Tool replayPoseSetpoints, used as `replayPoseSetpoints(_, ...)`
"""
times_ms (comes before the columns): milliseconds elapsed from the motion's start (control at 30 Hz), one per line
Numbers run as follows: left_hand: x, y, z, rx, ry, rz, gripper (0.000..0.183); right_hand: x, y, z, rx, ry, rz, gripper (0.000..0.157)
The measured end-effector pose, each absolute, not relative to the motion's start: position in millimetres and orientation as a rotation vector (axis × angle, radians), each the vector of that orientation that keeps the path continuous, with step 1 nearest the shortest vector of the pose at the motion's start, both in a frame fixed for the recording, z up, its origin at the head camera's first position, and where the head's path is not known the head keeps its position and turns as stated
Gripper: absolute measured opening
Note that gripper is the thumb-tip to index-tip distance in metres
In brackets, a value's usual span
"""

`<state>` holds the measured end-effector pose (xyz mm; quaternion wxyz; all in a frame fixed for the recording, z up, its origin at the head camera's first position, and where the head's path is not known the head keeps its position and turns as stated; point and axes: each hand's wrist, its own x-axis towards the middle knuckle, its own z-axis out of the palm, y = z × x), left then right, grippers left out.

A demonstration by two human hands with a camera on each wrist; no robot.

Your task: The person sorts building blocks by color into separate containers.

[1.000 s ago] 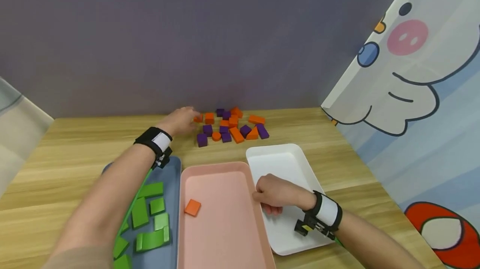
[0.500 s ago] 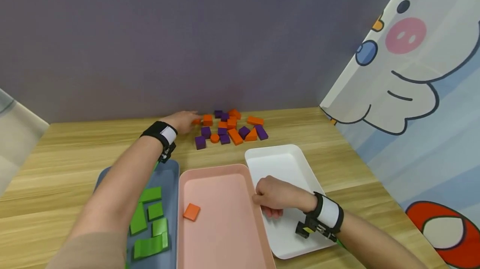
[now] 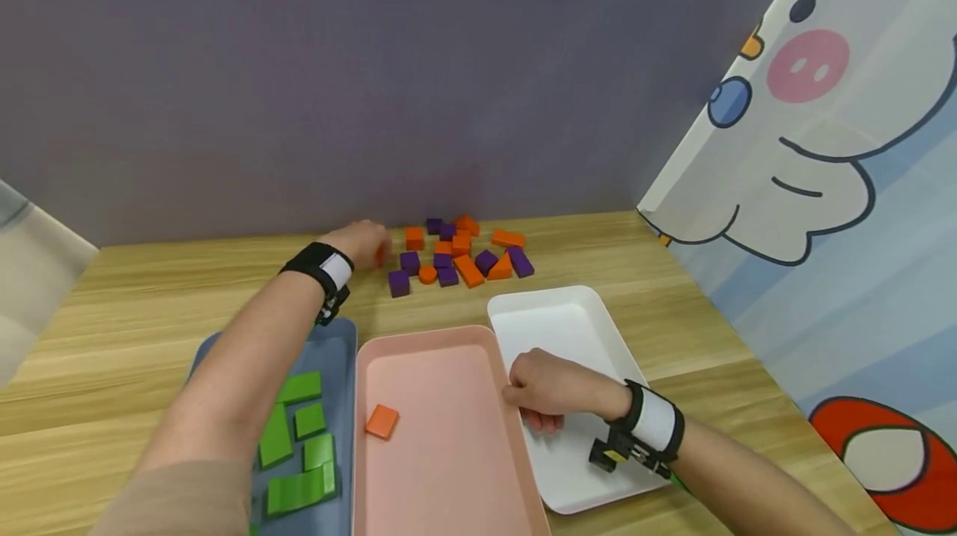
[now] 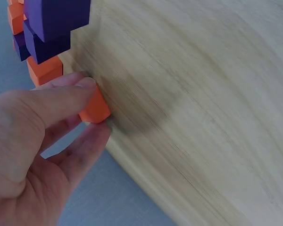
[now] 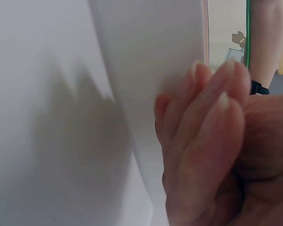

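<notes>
My left hand (image 3: 360, 243) is at the back of the wooden table, left of the orange and purple blocks. It pinches a small orange block (image 4: 95, 108) between thumb and fingers, close above the table edge in the left wrist view. My right hand (image 3: 552, 386) has curled fingers (image 5: 203, 146) inside the white tray (image 3: 553, 320), by its wall. Its front end touches the rim of the pink tray (image 3: 429, 338); whether it pinches that rim is hidden. One orange square block (image 3: 382, 421) lies in the pink tray.
Several purple blocks (image 3: 399, 283) and orange blocks (image 3: 468, 271) lie loose at the back of the table. A blue-grey tray (image 3: 340, 345) at the left holds several green blocks (image 3: 301, 490). A grey wall (image 3: 374, 87) stands behind; a cartoon-printed panel (image 3: 830, 187) is at the right.
The left hand reached the leftmost orange block, took hold of it and drew it slightly away from its neighbour. The right hand stayed in place. The head view shifted a little.
</notes>
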<state>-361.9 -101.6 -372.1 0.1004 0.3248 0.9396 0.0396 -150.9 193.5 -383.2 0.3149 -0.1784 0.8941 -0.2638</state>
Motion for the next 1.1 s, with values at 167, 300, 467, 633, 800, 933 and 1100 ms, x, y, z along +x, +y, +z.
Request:
replayPoseSetpoints(167, -355.4, -107.4, -361.4, 0.954, 2.754, 0.148, 0.014, -150.5, 193.4, -382.8, -0.465, 2.359, -0.692, 0.043)
replayPoseSetpoints(300, -350.4, -105.0, -346.6, 1.045, 2.753, 0.176, 0.012, -150.5, 194.3, -383.3, -0.471, 2.364, -0.689, 0.043)
replayPoseSetpoints(467, -336.7, -98.5, -330.5, 1.215, 2.784, 0.169, 0.015, -150.4, 194.7, -384.0, -0.474, 2.368, -0.697, 0.043)
replayPoseSetpoints(633, -307.3, -90.7, -323.7, 1.378, 2.791, 0.159, 0.015, -150.7, 194.2, -383.2, -0.479, 2.36, -0.696, 0.043)
replayPoseSetpoints(800, -268.1, -76.2, -325.3, 1.583, 2.676, 0.137, 0.008, -151.8, 194.7, -382.7, -0.481, 2.357, -0.691, 0.043)
replayPoseSetpoints(933, -233.4, -63.7, -332.0, 1.642, 2.58, 0.108, 0.005, -152.3, 194.7, -383.7, -0.479, 2.354, -0.693, 0.043)
replayPoseSetpoints(1100, -196.3, -52.3, -345.2, 1.713, 2.498, -0.027, 0.004, -152.5, 194.8, -384.3, -0.487, 2.363, -0.688, 0.043)
